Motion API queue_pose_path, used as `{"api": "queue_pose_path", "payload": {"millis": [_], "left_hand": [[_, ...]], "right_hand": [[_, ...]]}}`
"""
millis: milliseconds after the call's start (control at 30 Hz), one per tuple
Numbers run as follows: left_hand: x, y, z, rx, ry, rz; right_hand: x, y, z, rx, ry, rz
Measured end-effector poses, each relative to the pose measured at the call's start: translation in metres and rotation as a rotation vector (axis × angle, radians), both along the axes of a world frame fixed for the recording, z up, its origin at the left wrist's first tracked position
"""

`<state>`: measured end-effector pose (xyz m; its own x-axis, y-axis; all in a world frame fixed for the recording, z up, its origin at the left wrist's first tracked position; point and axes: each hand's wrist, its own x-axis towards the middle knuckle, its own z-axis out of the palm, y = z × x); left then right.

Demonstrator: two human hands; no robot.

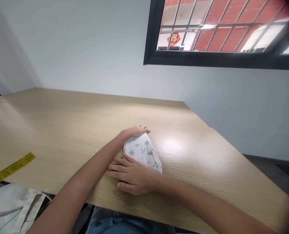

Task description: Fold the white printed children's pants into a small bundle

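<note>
A folded white cloth (141, 149) with small printed animal figures lies flat on the wooden table (73, 136). My left hand (136, 130) rests across its far edge, palm down with the fingers stretched out to the right. Over the near edge lies my right hand (134, 175), also palm down, its fingers spread and pointing left. Part of the cloth is hidden under both hands. Neither hand is gripping the cloth.
A yellow strip with dark markings (10, 170) lies at the table's left front edge. Below it is a white bag (7, 208) with red print. Behind the table stand a pale wall (90, 48) and a barred window (217, 29). The table's right edge slants toward me.
</note>
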<state>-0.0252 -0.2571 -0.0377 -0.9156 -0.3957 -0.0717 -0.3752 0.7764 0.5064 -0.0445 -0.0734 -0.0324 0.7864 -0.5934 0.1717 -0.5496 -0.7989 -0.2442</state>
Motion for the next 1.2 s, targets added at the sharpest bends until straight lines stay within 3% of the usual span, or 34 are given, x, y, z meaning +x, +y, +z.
{"api": "queue_pose_path", "payload": {"millis": [200,367,500,633,833,1067,1200], "left_hand": [[0.016,-0.013,0.006,0.025,0.082,0.106],[0.059,0.022,0.018,-0.172,0.285,0.256],[0.096,0.074,0.019,-0.19,0.268,0.082],[0.123,0.107,0.013,-0.25,0.181,-0.079],[0.14,0.107,-0.002,-0.402,0.018,-0.192],[0.136,0.103,-0.015,-0.657,0.319,-0.268],[0.135,0.103,-0.011,-0.597,0.356,-0.282]], "right_hand": [[-0.015,0.001,0.014,0.208,-0.141,0.035],[-0.056,0.0,0.016,0.206,-0.266,-0.16],[-0.085,0.005,0.017,0.153,-0.261,-0.266],[-0.091,0.017,0.028,0.219,-0.093,-0.314],[-0.077,0.026,0.029,0.164,0.104,-0.347],[-0.079,0.024,0.021,0.098,0.095,-0.393],[-0.094,0.013,0.015,0.102,-0.088,-0.357]]}}
